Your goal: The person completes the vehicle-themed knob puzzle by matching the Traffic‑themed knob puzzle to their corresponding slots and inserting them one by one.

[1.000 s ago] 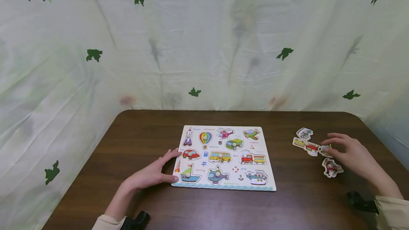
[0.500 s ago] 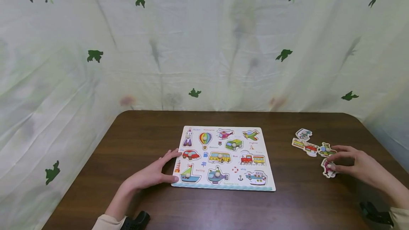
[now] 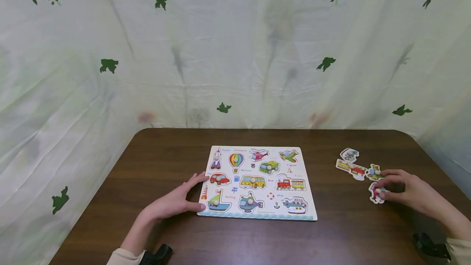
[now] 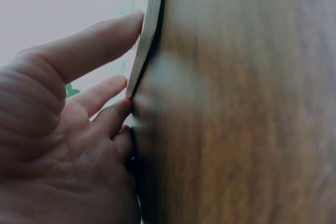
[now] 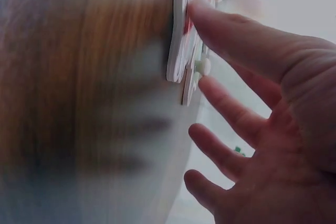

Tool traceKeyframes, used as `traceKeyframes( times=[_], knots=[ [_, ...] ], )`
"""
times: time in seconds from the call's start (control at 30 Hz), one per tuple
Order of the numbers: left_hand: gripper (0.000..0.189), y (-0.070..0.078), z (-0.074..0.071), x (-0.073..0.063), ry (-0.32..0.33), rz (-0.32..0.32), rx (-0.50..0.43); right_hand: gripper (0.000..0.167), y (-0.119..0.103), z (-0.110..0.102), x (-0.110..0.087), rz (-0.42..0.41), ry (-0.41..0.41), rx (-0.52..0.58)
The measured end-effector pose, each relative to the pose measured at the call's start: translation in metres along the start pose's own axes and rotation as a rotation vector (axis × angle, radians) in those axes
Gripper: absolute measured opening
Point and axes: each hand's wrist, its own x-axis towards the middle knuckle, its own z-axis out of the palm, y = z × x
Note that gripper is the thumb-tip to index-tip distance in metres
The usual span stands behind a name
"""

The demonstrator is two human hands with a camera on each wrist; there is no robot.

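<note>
My left hand is spread at the left edge of a white peg puzzle board printed with vehicles. In the left wrist view, the straight thumb and the fingertips touch the board's edge. At the right of the table, my right hand pinches a pink puzzle piece by its small knob between thumb and index finger. The right wrist view shows the thumb against this piece, with the index finger mostly hidden behind it. The other fingers are spread. A green puzzle piece lies just behind the pink one.
Yellow-and-red puzzle shapes lie beside the green piece; I cannot tell if they are one piece or two. A whitish piece lies behind them. Brown table stretches around the board, and a leaf-printed curtain hangs behind.
My right hand has left the green piece, come toward the table's front, and taken the knob of the pink piece. The pink piece has shifted slightly left. My left hand has stayed put.
</note>
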Motion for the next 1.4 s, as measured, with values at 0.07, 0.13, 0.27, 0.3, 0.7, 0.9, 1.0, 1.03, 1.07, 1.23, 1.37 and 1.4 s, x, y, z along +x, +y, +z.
traceKeyframes(
  times=[0.07,0.13,0.27,0.3,0.7,0.9,1.0,1.03,1.07,1.23,1.37,1.4],
  knots=[
    [0.079,0.000,0.000,0.000,-0.001,-0.001,-0.003,0.020,-0.002,0.000,0.001,-0.008,-0.005,0.007],
    [0.079,-0.001,0.000,0.001,-0.003,-0.003,-0.005,0.019,-0.004,-0.001,0.001,-0.018,-0.007,0.010],
    [0.079,-0.001,0.000,0.001,-0.001,-0.006,-0.005,0.016,-0.003,-0.001,0.002,-0.017,-0.008,-0.006],
    [0.079,-0.001,0.000,0.001,-0.001,-0.008,-0.007,0.016,-0.003,-0.001,0.002,-0.021,-0.002,-0.010],
    [0.079,0.002,0.000,0.000,0.000,-0.009,0.001,0.021,-0.004,0.003,0.001,-0.146,0.165,-0.044],
    [0.079,0.001,0.001,0.001,-0.003,-0.015,0.003,0.025,-0.014,0.004,0.004,-0.220,0.227,-0.055],
    [0.079,0.001,0.000,0.001,-0.001,-0.012,0.002,0.027,-0.021,0.006,0.006,-0.234,0.241,-0.034],
    [0.079,0.001,0.000,0.001,-0.001,-0.011,0.002,0.028,-0.024,0.007,0.006,-0.245,0.245,-0.024],
    [0.079,0.001,0.000,0.002,-0.001,-0.011,0.001,0.029,-0.027,0.008,0.007,-0.257,0.250,-0.015],
    [0.079,0.001,0.000,0.001,-0.003,-0.010,-0.003,0.037,-0.041,0.014,0.009,-0.321,0.276,0.018],
    [0.079,0.000,0.000,0.000,-0.001,-0.008,0.001,0.043,-0.052,0.021,0.011,-0.400,0.288,0.049],
    [0.079,0.000,0.000,0.000,-0.001,-0.008,0.001,0.043,-0.055,0.022,0.011,-0.416,0.291,0.056]
  ],
)
